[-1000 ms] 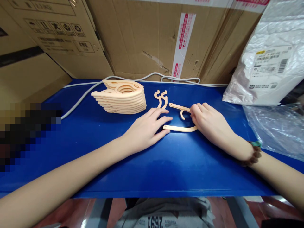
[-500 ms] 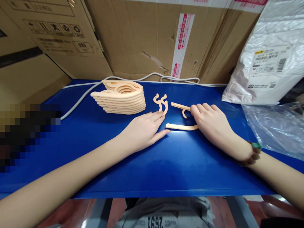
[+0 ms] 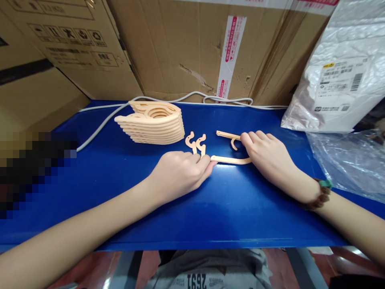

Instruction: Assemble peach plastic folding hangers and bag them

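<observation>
My left hand (image 3: 182,174) is closed, fingers curled over the lower ends of two small peach plastic hook pieces (image 3: 201,143) that lie side by side. Its thumb and fingertips meet near the tip of the lower arm of a peach plastic hanger (image 3: 230,160). My right hand (image 3: 266,158) is wrapped round the right part of that hanger, hiding it. Two arms of the hanger stick out to the left, with a small curved hook between them. Behind my left hand stands a neat stack of matching peach hanger pieces (image 3: 153,126).
A white cable (image 3: 180,98) runs along the back of the blue table (image 3: 192,220). Cardboard boxes (image 3: 180,48) wall off the back and left. At the right stand a white mailing bag (image 3: 337,88) and clear plastic film (image 3: 345,160).
My left hand has curled its fingers and drawn the two hook pieces toward me and slightly left. My right hand and the hanger have barely moved.
</observation>
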A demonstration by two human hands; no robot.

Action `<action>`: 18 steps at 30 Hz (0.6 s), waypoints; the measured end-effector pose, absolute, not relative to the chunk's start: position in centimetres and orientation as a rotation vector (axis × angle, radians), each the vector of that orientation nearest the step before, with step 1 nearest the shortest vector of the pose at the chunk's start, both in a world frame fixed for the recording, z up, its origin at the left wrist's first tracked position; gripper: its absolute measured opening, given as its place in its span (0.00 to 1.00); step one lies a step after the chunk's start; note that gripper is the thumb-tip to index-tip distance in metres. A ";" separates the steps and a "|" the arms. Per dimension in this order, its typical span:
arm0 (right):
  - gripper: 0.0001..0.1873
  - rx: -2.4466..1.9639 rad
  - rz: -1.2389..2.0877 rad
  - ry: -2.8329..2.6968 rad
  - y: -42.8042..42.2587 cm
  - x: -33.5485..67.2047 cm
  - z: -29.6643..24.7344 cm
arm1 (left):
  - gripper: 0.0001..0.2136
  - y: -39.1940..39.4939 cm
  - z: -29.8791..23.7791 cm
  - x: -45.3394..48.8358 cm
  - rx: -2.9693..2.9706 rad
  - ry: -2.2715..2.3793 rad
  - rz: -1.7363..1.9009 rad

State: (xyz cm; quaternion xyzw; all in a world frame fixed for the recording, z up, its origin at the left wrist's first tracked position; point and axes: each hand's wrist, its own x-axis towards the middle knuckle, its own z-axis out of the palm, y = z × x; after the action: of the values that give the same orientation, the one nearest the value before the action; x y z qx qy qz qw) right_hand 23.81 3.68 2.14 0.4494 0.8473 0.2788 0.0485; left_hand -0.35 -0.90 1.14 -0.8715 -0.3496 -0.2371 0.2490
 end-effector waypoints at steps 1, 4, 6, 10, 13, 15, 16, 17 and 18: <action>0.08 1.371 0.849 2.585 3.7 23.8 2.1 | 0.15 -0.8 1.1 -0.3 -2.374 -0.943 -0.654; 0.08 1.367 0.847 2.598 3.7 23.8 2.0 | 0.14 -0.2 0.8 -0.3 -2.412 -0.951 -0.671; 0.08 1.356 0.845 2.608 3.6 23.8 2.0 | 0.15 0.3 0.3 -0.3 -2.442 -1.021 -0.661; 0.08 1.345 0.838 2.616 3.6 23.7 2.0 | 0.20 0.9 -0.6 -0.5 -2.479 -1.251 -0.611; 0.07 1.343 0.814 2.617 3.7 23.6 2.1 | 0.21 0.9 -0.9 -0.4 -2.521 -1.389 -0.562; 0.07 1.344 0.795 2.620 3.7 23.6 2.1 | 0.20 0.8 -0.9 -0.4 -2.550 -1.418 -0.545; 0.07 1.344 0.789 2.625 3.7 23.6 2.1 | 0.20 0.8 -0.9 -0.3 -2.563 -1.420 -0.545; 0.07 1.343 0.787 2.632 3.7 23.6 2.1 | 0.20 0.7 -0.9 -0.3 -2.577 -1.416 -0.550; 0.07 1.339 0.787 2.641 3.6 23.6 2.1 | 0.19 0.7 -0.8 -0.3 -2.590 -1.414 -0.556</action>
State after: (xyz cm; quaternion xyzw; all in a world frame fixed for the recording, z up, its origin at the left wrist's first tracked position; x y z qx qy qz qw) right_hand 23.59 3.65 2.11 0.4368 0.8613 0.2567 0.0387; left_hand -0.29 0.75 -0.85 -0.8604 -0.4697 -0.1849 0.0695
